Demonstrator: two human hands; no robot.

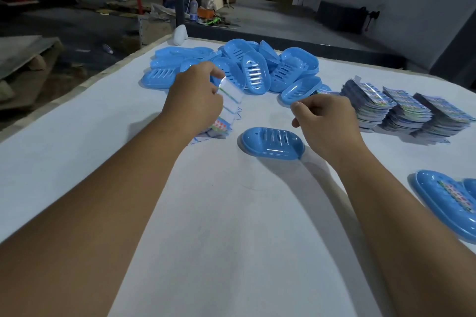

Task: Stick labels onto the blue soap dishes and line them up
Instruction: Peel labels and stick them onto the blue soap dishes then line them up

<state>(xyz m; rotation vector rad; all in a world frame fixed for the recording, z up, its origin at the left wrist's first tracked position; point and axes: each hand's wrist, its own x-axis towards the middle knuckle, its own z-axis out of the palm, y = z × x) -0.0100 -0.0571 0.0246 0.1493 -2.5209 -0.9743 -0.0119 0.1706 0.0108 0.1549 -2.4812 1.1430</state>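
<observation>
- Soap dish (271, 143) lies upside down mid-table (231, 213), just before our hands.
- Left hand (195, 100) grasps a label sheet (230, 96).
- Right hand (325, 123) curled; whether it pinches anything, we cannot tell.
- Dish pile (244, 67) behind; label stacks (407, 110) to the right.

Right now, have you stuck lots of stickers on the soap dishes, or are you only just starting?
Only just starting. One labelled dish lies at the right edge, a second partly out of view beside it. My left hand holds a label sheet, and my right hand hovers over one bare dish. The big pile of dishes and the label stacks still wait.
</observation>
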